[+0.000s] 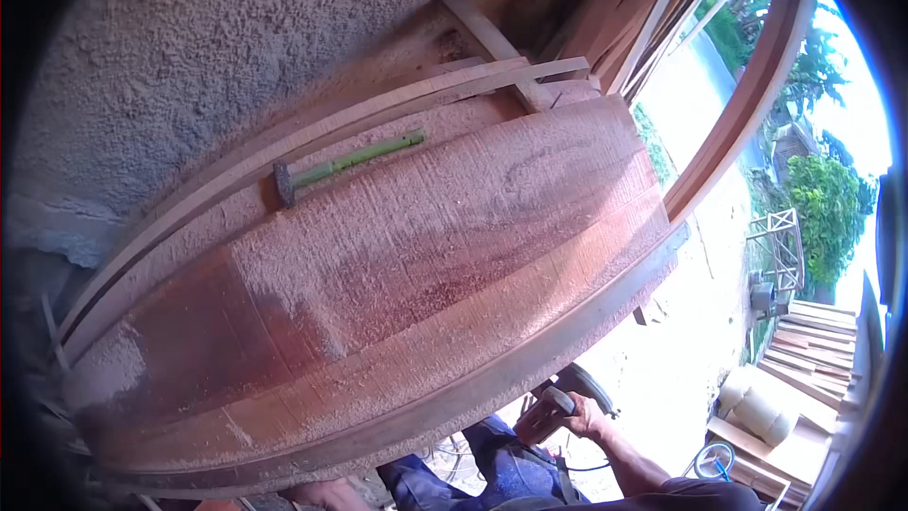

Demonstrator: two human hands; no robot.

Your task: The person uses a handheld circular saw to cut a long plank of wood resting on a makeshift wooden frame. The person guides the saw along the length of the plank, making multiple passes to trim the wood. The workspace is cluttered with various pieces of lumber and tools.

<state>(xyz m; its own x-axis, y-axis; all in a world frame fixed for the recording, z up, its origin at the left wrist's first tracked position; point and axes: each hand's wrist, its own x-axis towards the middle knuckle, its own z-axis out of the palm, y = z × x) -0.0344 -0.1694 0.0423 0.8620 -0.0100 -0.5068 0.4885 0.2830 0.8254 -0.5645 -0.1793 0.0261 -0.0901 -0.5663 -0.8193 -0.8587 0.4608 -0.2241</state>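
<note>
A long curved reddish wooden panel (pixel 426 255) lies across the view, coated with pale sawdust, its near strip edged by a greyer band. A hammer (pixel 350 159) with a green handle rests along its far side beside a curved batten (pixel 397 97). My right hand (pixel 582 414) is closed around the handle of a power tool (pixel 546 416) just below the panel's near edge, over my legs. My left hand (pixel 326 493) is only partly visible at the lower edge, under the panel's left part, with its fingers hidden.
A rough plastered wall (pixel 218 47) runs behind the panel. Tall timbers (pixel 733 114) lean at the right. Outside are a pale path, greenery (pixel 823 208), stacked boards (pixel 809 341), a cream cylindrical container (pixel 757 402) and a light trestle frame (pixel 776 237).
</note>
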